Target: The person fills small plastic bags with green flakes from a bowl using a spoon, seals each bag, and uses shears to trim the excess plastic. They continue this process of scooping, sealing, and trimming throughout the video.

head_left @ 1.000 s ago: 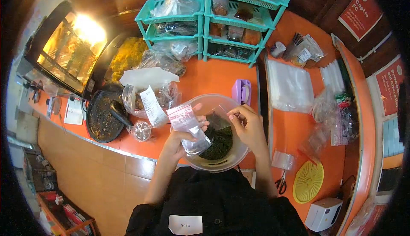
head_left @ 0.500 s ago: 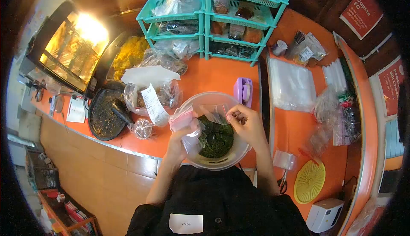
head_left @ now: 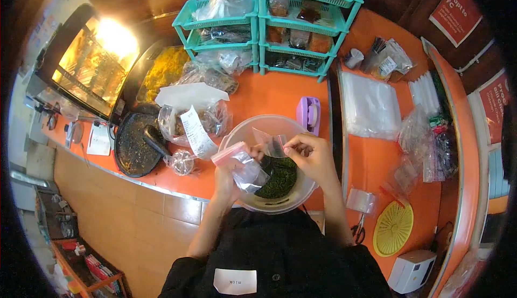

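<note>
In the head view, a round translucent tub [head_left: 307, 193] holds dark green shredded matter [head_left: 281, 182]. Over its left side, my left hand [head_left: 225, 184] is closed on a stack of clear zip bags [head_left: 247, 173] with pink-red top strips. Its fingers are partly covered by the plastic. My right hand [head_left: 312, 152] pinches the corner of one small clear zip bag [head_left: 270, 140] above the tub. That bag's left end reaches the fingertips of my left hand.
Behind the tub stand a purple tape dispenser [head_left: 308, 115] and turquoise racks [head_left: 258, 34]. At left are a stone mortar [head_left: 129, 150], a bagged bundle with a receipt [head_left: 197, 132] and a lit glass cabinet [head_left: 89, 63]. Plastic bags [head_left: 371, 106], scissors [head_left: 358, 230] and a yellow tray [head_left: 393, 228] lie right.
My left hand has turned, so the stack of zip bags spreads flatter over the tub. Its fingertips now show beside the small bag. My right hand has barely moved.
</note>
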